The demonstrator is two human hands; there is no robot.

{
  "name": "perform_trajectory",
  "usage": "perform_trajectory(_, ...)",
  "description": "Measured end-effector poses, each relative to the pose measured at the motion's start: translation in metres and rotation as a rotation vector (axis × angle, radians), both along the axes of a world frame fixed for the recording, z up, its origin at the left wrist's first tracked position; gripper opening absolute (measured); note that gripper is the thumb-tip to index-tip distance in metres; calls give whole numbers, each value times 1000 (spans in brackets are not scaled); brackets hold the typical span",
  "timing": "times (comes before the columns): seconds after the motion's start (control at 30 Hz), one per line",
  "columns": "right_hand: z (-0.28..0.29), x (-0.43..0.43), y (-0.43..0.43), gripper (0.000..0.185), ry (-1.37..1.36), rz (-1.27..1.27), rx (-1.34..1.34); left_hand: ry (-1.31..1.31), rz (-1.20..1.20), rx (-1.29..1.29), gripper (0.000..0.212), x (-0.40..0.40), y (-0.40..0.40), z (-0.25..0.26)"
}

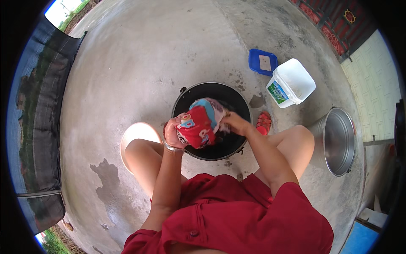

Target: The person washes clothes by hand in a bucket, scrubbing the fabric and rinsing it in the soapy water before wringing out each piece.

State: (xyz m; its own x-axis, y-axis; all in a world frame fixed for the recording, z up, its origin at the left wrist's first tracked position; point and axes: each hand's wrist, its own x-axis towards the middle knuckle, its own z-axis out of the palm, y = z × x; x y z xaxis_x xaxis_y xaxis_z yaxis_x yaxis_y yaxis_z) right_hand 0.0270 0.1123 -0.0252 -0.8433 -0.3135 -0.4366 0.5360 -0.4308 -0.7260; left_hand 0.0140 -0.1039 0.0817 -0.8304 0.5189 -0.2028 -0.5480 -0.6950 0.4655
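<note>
A red, blue and white printed cloth, perhaps a garment, is bunched over a round black basin on the floor between my knees. My left hand, with a silver bangle at the wrist, grips the red end near the basin's left side. At the pale end of the cloth, my right hand has its fingers bent around the fabric; it is somewhat blurred. The cloth and my hands hide part of the basin's dark inside.
A white plastic tub bearing a printed label stands at the upper right, beside a blue lid. A metal bucket is right of my knee. Partly behind my left leg sits a pale round basin. Wet patches mark the concrete floor.
</note>
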Motion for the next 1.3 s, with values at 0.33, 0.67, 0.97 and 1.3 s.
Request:
perform_trajectory(0.33,59,-19,17,27,228,-101,-213,157,-236,-279,80,-5,20,-50)
perform_trajectory(0.67,31,-23,2,38,180,-8,185,-17,97,-521,31,-29,17,-95)
perform_trajectory(0.97,-1,-58,7,28,410,-204,1281,301,397,-1064,31,-52,37,-117)
perform_trajectory(1.3,-98,-25,-58,43,286,417,1631,246,-255,-1596,50,-34,54,-242)
